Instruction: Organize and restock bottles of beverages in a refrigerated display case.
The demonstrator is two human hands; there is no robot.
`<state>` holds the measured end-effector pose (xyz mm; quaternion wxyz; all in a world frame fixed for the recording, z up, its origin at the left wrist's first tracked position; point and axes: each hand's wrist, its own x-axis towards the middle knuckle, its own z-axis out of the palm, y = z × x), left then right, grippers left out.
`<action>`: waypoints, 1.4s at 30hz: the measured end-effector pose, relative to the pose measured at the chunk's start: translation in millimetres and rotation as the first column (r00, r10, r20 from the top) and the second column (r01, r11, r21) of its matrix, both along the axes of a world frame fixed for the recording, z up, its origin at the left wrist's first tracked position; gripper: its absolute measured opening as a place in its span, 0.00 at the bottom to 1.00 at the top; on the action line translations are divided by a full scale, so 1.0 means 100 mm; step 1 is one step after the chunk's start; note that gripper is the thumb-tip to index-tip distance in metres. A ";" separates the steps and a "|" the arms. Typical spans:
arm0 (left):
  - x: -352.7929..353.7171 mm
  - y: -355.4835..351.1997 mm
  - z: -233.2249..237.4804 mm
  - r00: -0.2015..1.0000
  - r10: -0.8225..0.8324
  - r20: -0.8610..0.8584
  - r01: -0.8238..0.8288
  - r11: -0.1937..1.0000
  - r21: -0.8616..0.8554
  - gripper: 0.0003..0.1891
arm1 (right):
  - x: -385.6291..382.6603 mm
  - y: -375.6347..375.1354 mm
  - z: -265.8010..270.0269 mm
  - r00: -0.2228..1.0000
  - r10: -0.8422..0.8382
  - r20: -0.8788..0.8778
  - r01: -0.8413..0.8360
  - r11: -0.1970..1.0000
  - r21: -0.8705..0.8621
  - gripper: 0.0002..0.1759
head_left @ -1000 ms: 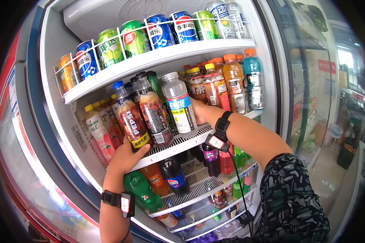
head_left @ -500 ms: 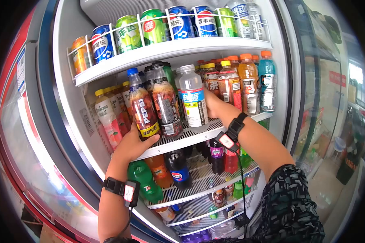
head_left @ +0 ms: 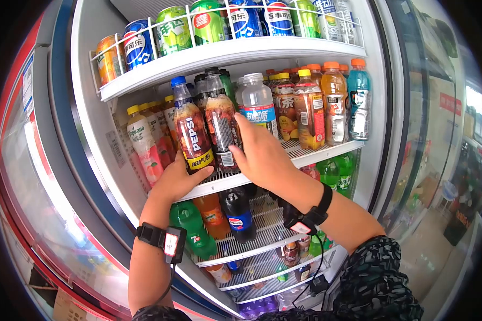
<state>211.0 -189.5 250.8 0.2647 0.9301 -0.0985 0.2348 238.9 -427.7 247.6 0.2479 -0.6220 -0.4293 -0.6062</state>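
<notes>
A Pepsi bottle with a blue cap stands near the front edge of the shelf. My left hand is closed round its base, thumb across the front and fingers at the left side. Just right of it is a dark-capped bottle with a brown, foamy-looking label and barcode. My right hand lies against that bottle's right side, fingers stretched and thumb apart. Behind my right hand stands a clear bottle with a white cap and blue label, partly hidden.
Drink cans line the wire-railed shelf above. Tropicana bottles stand at left, and iced tea, orange and blue drink bottles at right. Below are a 7UP bottle and a dark Pepsi bottle.
My right hand has moved left from the clear white-capped bottle to the dark-capped bottle. The clear bottle now sits farther back. My left hand stays at the Pepsi bottle.
</notes>
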 end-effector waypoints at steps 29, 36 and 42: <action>0.09 0.06 -0.08 0.999 -0.045 0.031 0.046 0.998 -0.034 0.41 | 0.88 -0.49 -0.02 0.591 0.231 -0.773 -0.179 0.972 0.154 0.68; 0.11 0.08 -0.10 0.997 -0.068 0.038 0.070 0.995 -0.068 0.41 | 0.95 -0.54 0.02 0.456 0.304 -0.836 -0.313 0.935 0.169 0.65; 0.08 0.04 -0.08 0.996 0.002 0.093 -0.002 1.000 -0.001 0.41 | 0.88 -0.56 -0.02 0.488 0.283 -0.825 -0.246 0.952 0.181 0.63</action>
